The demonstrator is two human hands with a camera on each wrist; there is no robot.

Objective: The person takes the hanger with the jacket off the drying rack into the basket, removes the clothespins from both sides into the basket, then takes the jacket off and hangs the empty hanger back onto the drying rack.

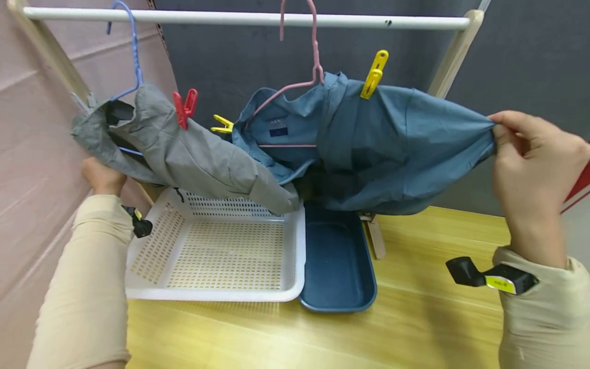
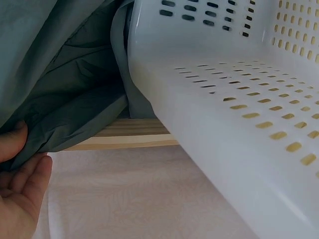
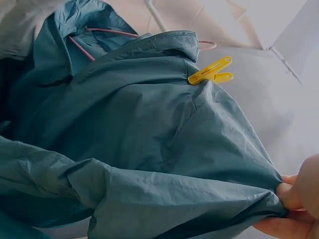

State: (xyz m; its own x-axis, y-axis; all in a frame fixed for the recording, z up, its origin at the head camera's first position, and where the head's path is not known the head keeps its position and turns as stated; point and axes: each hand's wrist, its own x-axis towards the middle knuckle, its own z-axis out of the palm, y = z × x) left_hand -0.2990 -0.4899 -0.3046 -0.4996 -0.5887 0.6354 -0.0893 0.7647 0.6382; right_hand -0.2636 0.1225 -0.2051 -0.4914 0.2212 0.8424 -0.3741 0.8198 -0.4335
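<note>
Both hands are spread wide apart: the right hand (image 1: 536, 156) pinches the blue shirt (image 1: 396, 141) at one sleeve, held taut; the left hand (image 1: 103, 176) pinches dark cloth (image 2: 65, 124), source garment not determinable. Hanging and pegging appear complete: the blue shirt is on a pink hanger (image 1: 316, 56) with yellow pegs (image 1: 374, 74), beside a grey garment (image 1: 207, 154) on a blue hanger (image 1: 134, 48) with a red peg (image 1: 185, 108), both below a white rail (image 1: 230, 18). Sleeve straightening appears unfinished. Beneath, a white perforated basket (image 1: 216, 295) adjoins a dark blue tray (image 1: 338, 271) on a wood-grain tabletop (image 1: 438, 246); pink fabric (image 1: 27, 179) lines the left side, a dark grey panel (image 1: 521, 77) the rear.
</note>
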